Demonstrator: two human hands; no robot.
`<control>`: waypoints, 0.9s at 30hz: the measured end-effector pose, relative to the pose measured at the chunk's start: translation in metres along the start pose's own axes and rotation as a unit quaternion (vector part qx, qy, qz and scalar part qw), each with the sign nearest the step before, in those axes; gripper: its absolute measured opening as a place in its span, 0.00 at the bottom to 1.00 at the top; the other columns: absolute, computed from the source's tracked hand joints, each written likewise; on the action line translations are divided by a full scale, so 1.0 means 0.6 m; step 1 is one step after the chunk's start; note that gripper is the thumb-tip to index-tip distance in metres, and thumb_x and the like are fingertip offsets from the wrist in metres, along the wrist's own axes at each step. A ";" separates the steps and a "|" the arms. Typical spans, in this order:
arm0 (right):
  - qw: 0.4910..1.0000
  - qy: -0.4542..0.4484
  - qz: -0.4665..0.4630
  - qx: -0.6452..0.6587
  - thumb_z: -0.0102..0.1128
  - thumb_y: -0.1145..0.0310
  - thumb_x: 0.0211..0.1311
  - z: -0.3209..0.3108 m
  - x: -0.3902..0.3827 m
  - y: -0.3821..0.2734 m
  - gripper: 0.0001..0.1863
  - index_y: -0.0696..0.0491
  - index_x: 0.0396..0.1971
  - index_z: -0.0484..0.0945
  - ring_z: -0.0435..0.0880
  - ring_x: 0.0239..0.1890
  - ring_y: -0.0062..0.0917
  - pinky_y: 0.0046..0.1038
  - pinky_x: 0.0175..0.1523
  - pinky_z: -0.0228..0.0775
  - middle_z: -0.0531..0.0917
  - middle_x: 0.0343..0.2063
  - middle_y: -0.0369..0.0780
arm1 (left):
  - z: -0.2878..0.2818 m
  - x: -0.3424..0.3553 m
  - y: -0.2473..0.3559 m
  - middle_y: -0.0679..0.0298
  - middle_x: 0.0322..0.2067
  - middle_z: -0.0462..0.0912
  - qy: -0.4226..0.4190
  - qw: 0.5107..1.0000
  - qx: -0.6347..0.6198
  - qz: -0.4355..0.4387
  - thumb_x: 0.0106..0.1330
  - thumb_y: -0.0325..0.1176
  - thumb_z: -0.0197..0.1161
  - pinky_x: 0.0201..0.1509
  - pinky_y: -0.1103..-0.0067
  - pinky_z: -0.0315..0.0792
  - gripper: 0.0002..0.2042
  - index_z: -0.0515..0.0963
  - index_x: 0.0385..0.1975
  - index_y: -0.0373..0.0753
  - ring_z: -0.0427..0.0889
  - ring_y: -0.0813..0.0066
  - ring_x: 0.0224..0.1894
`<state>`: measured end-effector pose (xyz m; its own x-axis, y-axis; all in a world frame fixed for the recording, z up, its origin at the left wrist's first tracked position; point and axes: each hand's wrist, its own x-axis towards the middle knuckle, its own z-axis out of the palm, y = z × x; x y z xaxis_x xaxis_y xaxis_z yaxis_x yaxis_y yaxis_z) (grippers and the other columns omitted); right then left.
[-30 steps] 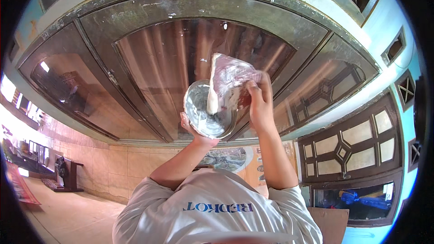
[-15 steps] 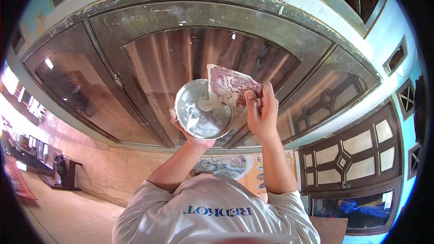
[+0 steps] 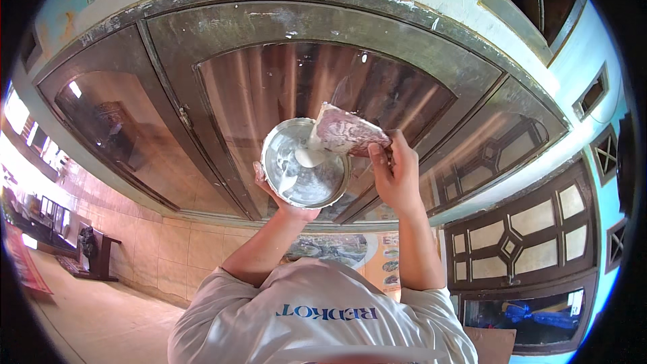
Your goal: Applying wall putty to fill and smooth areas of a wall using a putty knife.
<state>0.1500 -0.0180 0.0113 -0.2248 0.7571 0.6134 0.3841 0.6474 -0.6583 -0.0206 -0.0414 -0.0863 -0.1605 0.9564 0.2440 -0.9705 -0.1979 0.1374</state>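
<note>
Head view shows me the left hand [image 3: 280, 199] cupping the round metal bowl [image 3: 304, 164]; the right hand [image 3: 397, 178], gripping the paste-smeared flat trowel [image 3: 347, 131], has tipped it level over the rim.

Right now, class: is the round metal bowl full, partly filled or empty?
Partly filled. The metal bowl in the left hand shows bare shiny walls with white paste smeared inside; the scraper blade dips into it.

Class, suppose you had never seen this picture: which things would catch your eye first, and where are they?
At the centre, the left hand holds up a round metal bowl smeared with white paste. Beside it, the right hand holds a wide putty knife whose edge dips into the bowl. Behind both spans a shiny metal panelled ceiling.
</note>
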 end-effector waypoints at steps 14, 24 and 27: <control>0.998 0.051 0.014 -0.035 0.57 0.72 0.66 0.015 -0.017 -0.012 0.11 0.58 0.29 0.64 0.63 0.18 0.33 0.24 0.25 0.59 0.69 0.17 0.47 | -0.004 -0.012 0.021 0.63 0.62 0.71 -0.030 0.997 -0.053 -0.057 0.59 0.74 0.43 0.66 0.59 0.64 0.41 0.68 0.62 0.48 0.69 0.59 0.62; 0.994 0.038 -0.001 -0.101 0.56 0.69 0.68 0.012 -0.013 0.030 0.11 0.59 0.30 0.68 0.63 0.21 0.31 0.25 0.28 0.55 0.68 0.19 0.41 | 0.005 -0.007 0.018 0.62 0.61 0.71 -0.011 0.998 -0.007 -0.064 0.59 0.74 0.44 0.65 0.58 0.65 0.41 0.69 0.62 0.47 0.70 0.59 0.61; 0.987 0.015 0.132 0.089 0.52 0.68 0.71 0.010 -0.034 0.043 0.09 0.57 0.32 0.74 0.65 0.25 0.15 0.18 0.30 0.58 0.70 0.25 0.30 | 0.005 -0.002 0.014 0.62 0.61 0.72 -0.019 0.998 -0.023 -0.054 0.58 0.74 0.45 0.65 0.58 0.65 0.41 0.69 0.62 0.47 0.71 0.59 0.61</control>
<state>0.1590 -0.0161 -0.0210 -0.1096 0.9001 0.4216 0.2624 0.4353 -0.8612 -0.0279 -0.0450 -0.0824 -0.0484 0.9624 0.2672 -0.9893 -0.0831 0.1200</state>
